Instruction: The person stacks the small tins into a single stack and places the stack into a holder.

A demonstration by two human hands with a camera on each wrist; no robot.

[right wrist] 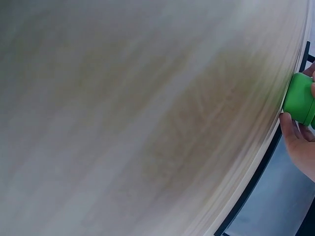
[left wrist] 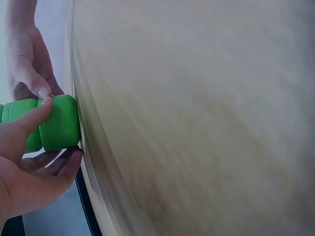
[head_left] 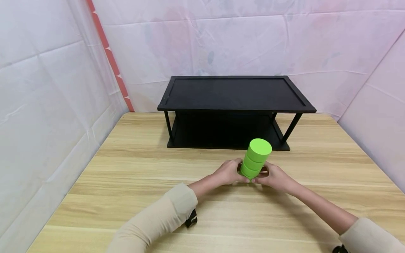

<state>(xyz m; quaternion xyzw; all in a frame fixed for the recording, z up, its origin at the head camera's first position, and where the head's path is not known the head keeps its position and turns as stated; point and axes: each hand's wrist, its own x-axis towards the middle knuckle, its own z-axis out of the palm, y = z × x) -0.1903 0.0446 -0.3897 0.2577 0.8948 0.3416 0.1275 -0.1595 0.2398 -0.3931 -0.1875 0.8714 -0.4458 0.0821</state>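
Observation:
A stack of bright green round containers [head_left: 255, 159] stands over the table in front of the shelf, leaning slightly to the right in the head view. My left hand [head_left: 230, 172] grips its lower part from the left. In the left wrist view, that hand's thumb lies across the green containers [left wrist: 61, 123] and its fingers curl under the far side. From the right, my right hand [head_left: 274, 177] holds the base, thumb in front and fingers behind. Both thumbs come close together at the front. At the right wrist view's edge, the lowest green container [right wrist: 298, 98] sits right at the tabletop.
A black two-level shelf [head_left: 234, 93] stands at the back of the wooden table [head_left: 133, 168], its lower board just behind the stack. White sheeting [head_left: 253, 42] hangs behind the table and along both sides.

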